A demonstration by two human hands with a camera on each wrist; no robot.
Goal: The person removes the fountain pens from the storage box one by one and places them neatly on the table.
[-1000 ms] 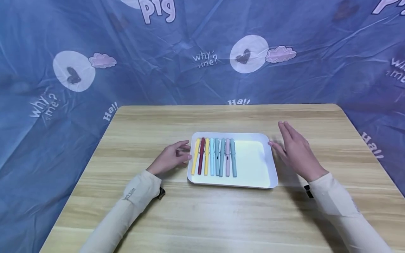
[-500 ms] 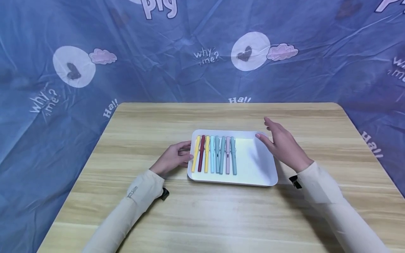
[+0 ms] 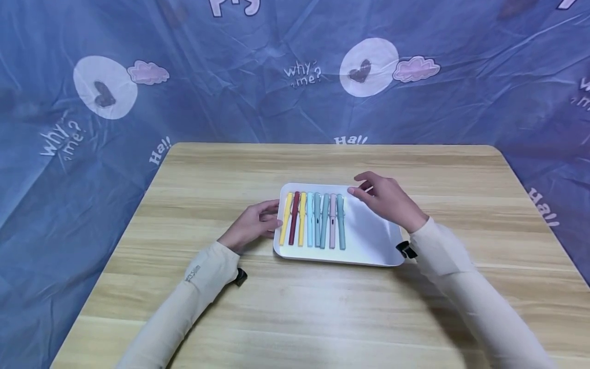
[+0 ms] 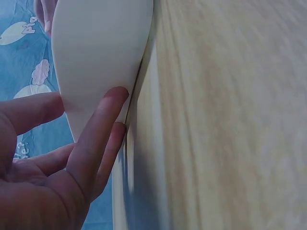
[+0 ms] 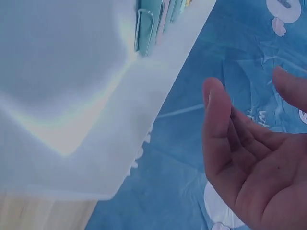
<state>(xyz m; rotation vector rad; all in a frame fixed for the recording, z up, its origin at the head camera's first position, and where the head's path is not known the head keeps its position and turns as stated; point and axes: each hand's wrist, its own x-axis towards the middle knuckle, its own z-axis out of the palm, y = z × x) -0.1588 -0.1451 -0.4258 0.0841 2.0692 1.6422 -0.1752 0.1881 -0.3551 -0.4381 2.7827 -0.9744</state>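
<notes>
A shallow white tray (image 3: 371, 241) rests on the table, with a row of capped pens lying side by side in its left half. At the left end are a yellow pen (image 3: 286, 219), a dark red pen (image 3: 293, 220) and another yellow; blue-green ones and a lilac pen (image 3: 333, 221) follow. My left hand (image 3: 250, 224) holds the tray's left side, thumb at the rim; in the left wrist view its fingertips (image 4: 116, 95) meet the outer wall. Over the tray's back rim hovers my right hand (image 3: 391, 201), fingers loosely bent, nothing between thumb and forefinger, just right of the last blue-green pen (image 3: 341, 221).
The wood-grain table (image 3: 322, 312) extends around the tray, its rounded back edge meeting a blue printed cloth (image 3: 258, 92). A dark wrist device (image 3: 406, 250) shows at the right cuff, another at the left. The tray's right half is bare.
My right hand has moved left from beside the tray's right rim to above its back rim, its fingers bending. The left thumb has come onto the tray's left rim. The pens keep their places.
</notes>
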